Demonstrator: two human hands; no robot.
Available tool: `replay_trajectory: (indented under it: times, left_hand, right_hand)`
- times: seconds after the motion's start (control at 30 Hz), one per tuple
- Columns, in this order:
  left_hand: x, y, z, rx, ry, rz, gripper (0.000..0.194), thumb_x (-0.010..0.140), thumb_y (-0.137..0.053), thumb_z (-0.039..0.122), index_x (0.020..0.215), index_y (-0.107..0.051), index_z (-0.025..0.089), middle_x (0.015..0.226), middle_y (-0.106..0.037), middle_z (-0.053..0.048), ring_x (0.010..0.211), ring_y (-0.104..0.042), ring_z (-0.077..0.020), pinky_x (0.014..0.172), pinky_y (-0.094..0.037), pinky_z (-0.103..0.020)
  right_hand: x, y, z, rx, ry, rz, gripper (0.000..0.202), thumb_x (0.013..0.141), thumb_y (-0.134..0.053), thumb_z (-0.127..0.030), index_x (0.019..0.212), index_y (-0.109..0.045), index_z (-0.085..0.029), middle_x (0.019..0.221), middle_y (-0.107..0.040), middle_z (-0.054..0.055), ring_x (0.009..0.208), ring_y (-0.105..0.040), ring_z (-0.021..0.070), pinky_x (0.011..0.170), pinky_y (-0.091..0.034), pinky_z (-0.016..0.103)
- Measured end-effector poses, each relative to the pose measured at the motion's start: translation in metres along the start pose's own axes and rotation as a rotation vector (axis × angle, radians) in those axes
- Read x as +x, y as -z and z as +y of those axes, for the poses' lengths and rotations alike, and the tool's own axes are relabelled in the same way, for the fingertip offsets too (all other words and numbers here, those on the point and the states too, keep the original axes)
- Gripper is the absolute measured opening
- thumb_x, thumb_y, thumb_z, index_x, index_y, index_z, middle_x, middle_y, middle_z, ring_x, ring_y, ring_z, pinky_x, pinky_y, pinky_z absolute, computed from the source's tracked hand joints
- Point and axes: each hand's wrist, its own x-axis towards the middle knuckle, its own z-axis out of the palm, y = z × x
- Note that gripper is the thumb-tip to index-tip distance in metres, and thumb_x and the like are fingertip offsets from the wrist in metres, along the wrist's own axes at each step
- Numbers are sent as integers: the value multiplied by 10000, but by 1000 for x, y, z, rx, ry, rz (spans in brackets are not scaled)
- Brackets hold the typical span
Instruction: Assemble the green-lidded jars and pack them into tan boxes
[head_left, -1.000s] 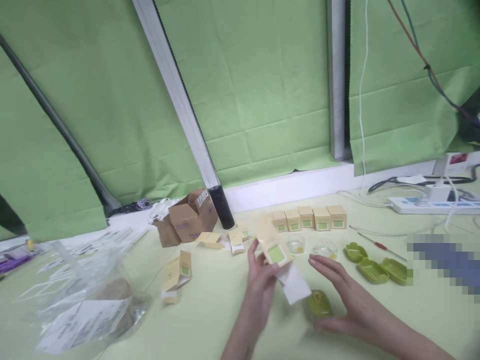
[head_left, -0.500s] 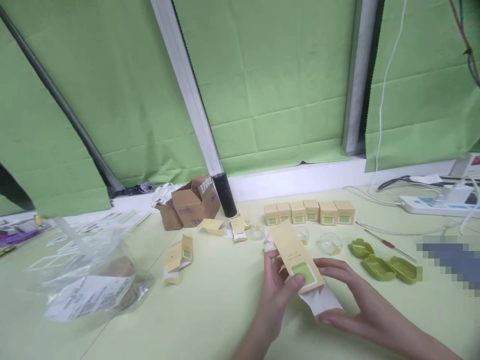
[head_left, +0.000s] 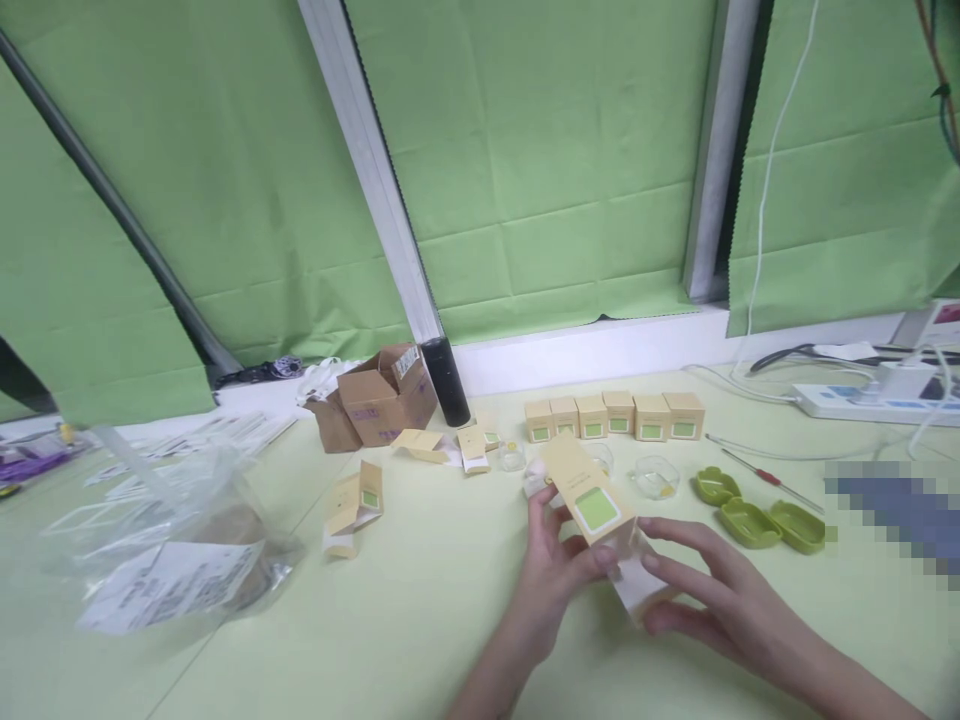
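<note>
Tan card forms the small carton, which both hands hold above the table, in front of the row of six closed boxes. In the head view its long axis slants: the tan end points up and left, away from the person, and the white inner flaps point down and right, nearer the person.

The left hand has the carton pinched between thumb and fingers along its left side and lower middle; the right hand has fingers and thumb closed about the white lower end.

Just behind the carton, clear cups stand before the row, one partly hidden by it. To the right lie three green containers and a red-marked rod. To the left are unfolded cartons, a black cylinder, an open brown cardboard box and a clear plastic bag. A power strip lies far right.

The carton's visible long face is plain, with faint print and a white-edged green square near the flaps.
</note>
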Motion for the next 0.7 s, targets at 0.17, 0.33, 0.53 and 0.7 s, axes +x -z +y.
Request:
replay_trajectory:
  times: [0.17,0.33,0.53,0.7]
  left_hand:
    - [4,3,-10,109,17,57,619,679,-725,308,1111,-283,266,1173,-479,-102,914,-598,-256,610,-520,-335]
    - [5,8,-22,141,27,-37,706,595,-789,367,1108,-314,265,1212,-457,-91,881,-583,-198,635,-497,-276]
    - [0,4,-20,127,51,-85,554,768,-613,456,1177,-295,261,1191,-447,-91,875,-581,-176,665,-510,-294]
    - [0,5,-19,144,27,-53,440,827,-532,424,1162,-304,253,1171,-464,-85,852,-585,-173,646,-521,-299]
  right_hand:
    - [-2,0,-6,37,-154,23,198,779,-671,-258,969,-646,-308,894,-698,2,761,-684,192,625,-566,263]
    - [1,2,-9,8,-86,51,193,805,-647,-244,991,-615,-284,814,-662,4,667,-650,157,577,-551,245]
    - [2,0,-5,-24,-51,123,208,802,-631,-181,976,-537,-246,924,-540,47,826,-605,188,676,-530,301]
    - [7,2,-11,30,-109,43,182,813,-603,-181,954,-514,-254,915,-540,51,841,-589,203,675,-518,308]
